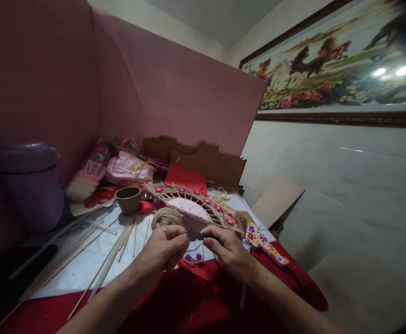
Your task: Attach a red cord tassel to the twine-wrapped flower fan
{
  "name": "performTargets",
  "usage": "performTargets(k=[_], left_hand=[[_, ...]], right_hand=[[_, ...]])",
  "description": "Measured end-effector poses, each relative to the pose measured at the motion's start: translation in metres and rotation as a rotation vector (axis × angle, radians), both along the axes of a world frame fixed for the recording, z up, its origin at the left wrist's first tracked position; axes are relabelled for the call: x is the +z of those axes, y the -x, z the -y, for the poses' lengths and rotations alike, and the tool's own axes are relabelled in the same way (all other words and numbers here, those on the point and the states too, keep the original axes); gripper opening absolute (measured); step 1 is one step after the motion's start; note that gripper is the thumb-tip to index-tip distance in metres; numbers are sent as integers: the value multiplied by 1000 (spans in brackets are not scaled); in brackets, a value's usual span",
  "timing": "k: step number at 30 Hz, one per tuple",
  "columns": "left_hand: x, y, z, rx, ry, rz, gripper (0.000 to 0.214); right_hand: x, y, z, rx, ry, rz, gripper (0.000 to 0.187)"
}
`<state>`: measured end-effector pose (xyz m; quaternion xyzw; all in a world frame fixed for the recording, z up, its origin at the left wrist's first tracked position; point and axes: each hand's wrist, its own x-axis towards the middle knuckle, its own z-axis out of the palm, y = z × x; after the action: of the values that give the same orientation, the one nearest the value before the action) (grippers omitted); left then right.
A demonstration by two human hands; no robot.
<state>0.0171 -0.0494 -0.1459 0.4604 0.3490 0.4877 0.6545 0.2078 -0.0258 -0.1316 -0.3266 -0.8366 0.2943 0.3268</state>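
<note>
My left hand [170, 245] is closed in a pinch, thumb against fingers; whatever sits between the fingertips is too small to make out. Opposite it, my right hand [229, 253] is closed around a slim dark object whose kind I cannot tell, its tip pointing toward the left hand. Just below and between the hands lie purple beads [193, 257] by some red material. A ball of twine [167, 217] rests right behind my left hand. Beyond both hands stands an arched twine-wrapped piece [192, 195] with pink flowers, thin sticks and a pale spotted half-round panel.
A flower-patterned glue gun [267, 245] lies to the right on the red cloth [307, 287]. Thin wooden sticks [94, 269] and clear rods spread at left. Behind them are a brown pot [128, 204], a purple bin [35, 195], bagged materials [129, 168] and cardboard [209, 164].
</note>
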Motion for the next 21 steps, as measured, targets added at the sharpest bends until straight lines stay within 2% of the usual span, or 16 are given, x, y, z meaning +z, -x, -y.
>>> performTargets(k=[4,10,16,21], left_hand=[[0,-1,3,-20,24,2,30],[3,1,3,-6,43,8,29],[5,0,1,124,-15,-100,33],[6,-1,0,211,-35,-144,34]], right_hand=[[-5,2,2,-26,2,-38,22],[-9,-3,-6,-207,27,-94,32],[1,-23,-13,-339,-63,289,32],[-16,-21,-4,-332,-67,555,24]])
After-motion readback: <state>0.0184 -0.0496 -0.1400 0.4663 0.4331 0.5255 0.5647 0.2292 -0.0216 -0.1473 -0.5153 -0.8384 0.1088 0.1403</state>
